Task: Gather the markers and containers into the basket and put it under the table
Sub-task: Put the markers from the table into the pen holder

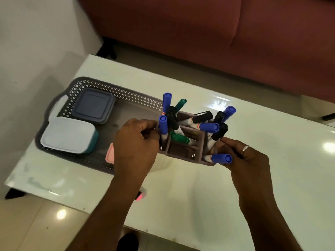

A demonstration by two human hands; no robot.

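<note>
Home living room: red sofa, glossy coffee table.

Both hands, left hand and right hand, grip the marker organizer. Left of that grip, the basket is crowded at its far end by the grey-lidded container and white-lidded container; bare basket floor lies beside the left hand. Right of the grip, the table is open.
</note>
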